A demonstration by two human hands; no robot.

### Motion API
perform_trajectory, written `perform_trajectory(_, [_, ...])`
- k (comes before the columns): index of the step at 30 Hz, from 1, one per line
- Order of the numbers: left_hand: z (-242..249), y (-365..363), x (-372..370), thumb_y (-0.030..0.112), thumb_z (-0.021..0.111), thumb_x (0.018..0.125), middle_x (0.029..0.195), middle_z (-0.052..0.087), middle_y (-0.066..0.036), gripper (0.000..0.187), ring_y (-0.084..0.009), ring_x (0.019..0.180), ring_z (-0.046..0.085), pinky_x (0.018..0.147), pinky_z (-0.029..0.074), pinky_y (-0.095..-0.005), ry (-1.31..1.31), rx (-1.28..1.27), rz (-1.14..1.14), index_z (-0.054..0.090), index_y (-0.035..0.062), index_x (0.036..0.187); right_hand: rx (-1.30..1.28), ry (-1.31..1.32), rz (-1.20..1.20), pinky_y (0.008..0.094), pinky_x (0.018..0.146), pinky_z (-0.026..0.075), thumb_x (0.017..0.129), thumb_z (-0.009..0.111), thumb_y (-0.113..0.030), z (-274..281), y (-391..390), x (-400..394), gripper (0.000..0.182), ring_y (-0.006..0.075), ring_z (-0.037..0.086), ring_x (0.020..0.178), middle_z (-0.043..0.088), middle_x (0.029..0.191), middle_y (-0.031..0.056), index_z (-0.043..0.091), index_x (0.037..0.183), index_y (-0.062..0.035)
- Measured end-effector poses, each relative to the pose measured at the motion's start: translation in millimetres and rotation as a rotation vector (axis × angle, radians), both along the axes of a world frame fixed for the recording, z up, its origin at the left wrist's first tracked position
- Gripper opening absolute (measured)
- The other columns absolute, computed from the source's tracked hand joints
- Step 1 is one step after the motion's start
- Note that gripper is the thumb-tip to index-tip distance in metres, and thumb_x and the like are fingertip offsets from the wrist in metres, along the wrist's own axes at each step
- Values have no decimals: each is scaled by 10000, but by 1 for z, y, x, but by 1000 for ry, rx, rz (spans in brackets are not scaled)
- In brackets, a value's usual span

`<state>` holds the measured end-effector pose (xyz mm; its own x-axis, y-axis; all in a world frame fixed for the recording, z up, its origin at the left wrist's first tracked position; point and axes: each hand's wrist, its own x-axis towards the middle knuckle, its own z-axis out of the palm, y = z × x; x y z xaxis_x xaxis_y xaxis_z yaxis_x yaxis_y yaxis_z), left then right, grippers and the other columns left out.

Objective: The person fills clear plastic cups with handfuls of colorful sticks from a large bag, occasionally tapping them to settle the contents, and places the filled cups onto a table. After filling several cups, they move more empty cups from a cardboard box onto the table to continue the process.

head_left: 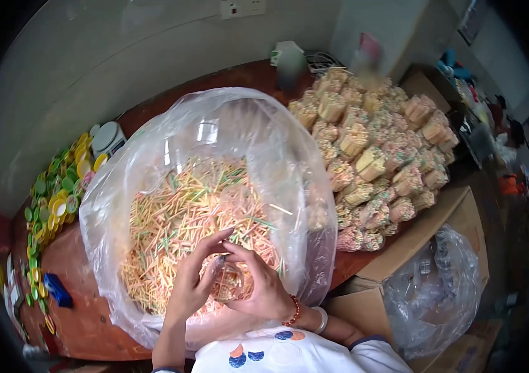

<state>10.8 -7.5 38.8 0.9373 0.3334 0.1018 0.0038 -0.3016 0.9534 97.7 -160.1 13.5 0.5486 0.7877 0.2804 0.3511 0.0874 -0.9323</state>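
Note:
Over a large bag of loose sticks, both my hands are round a small clear plastic container (228, 283) with pale pink and yellow sticks showing through it. My right hand (263, 287) curls about its right side, with thumb and fingers apart across it. My left hand (194, 273) is against the left side; its thumb lies by the rim and its index finger reaches over the top. Thin pastel sticks (171, 230) in pink, yellow and green fill the clear plastic bag (106, 248), whose mouth is spread wide.
Bundles of pastel sticks (370, 163) are piled at the right. Yellow and green round lids (59, 205) lie at the left, near a white scale (109, 138) and a blue box (58, 290). An open cardboard box (373, 273) with clear plastic inside stands at my right. The table (84, 304) is reddish brown.

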Motion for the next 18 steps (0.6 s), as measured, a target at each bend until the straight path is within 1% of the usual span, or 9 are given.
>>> perform_trajectory(1, [8,-4,2,26,507,1026,1337,659,-197,473,-290,1145,691,1013,514,-382,50,-51,-29,490,19,1498,-18,-27,-47,398,1047,527,695,881,-41,-5,1,1,988,300,636,1230,643,1288,145,379,1545,-82])
perform_trajectory(4, [11,1,2,293,487,1068,1543,447,-264,619,-372,1395,509,1160,391,-445,-2,304,-124,325,-19,1577,11,0,-14,391,1044,528,697,892,-61,4,-5,20,977,293,650,1206,657,1264,151,395,1538,-84])
perform_trajectory(5, [11,6,1,452,448,1070,1600,367,-260,725,-391,1449,440,1195,341,-465,-23,200,-96,287,-26,1590,-7,-17,-36,387,1004,555,706,908,-105,16,-9,35,954,294,677,1155,670,1243,161,415,1522,-69])
perform_trajectory(11, [31,27,-3,447,494,1069,1530,485,-223,711,-331,1371,532,1139,411,-448,-128,102,103,338,-22,1579,-41,-619,-685,386,864,637,733,904,-248,128,2,213,744,306,726,981,691,1124,211,533,1319,21])
perform_trajectory(13, [20,31,-11,401,526,1062,1521,492,-217,670,-325,1351,547,1121,427,-443,-141,223,182,370,-11,1568,-247,-622,-758,372,853,633,717,914,-272,157,-1,287,732,298,733,970,694,1128,212,550,1264,51])
perform_trajectory(14, [65,11,-11,386,531,1057,1522,490,-209,642,-321,1335,557,1100,442,-443,42,246,264,403,-7,1549,-330,-629,-804,387,849,628,701,918,-312,164,-7,328,739,309,734,964,703,1109,212,569,1238,57])
perform_trajectory(15, [68,13,-18,359,539,1056,1500,513,-203,607,-316,1314,572,1093,448,-435,41,232,307,437,-16,1522,-419,-640,-839,401,845,622,685,922,-351,166,-15,370,748,320,735,957,713,1090,213,588,1211,63])
perform_trajectory(17, [51,12,-39,332,547,1055,1478,537,-197,573,-311,1293,588,1086,454,-427,38,189,384,470,-25,1496,-637,-786,-918,365,886,596,651,902,-481,169,-44,448,735,325,748,973,748,1113,203,667,1172,-19])
perform_trajectory(18, [40,13,-50,310,547,1059,1472,542,-181,551,-292,1284,587,1081,453,-413,54,157,453,478,-28,1488,-690,-834,-952,441,932,571,638,910,-502,161,-59,491,739,368,731,981,749,1082,203,684,1157,-27])
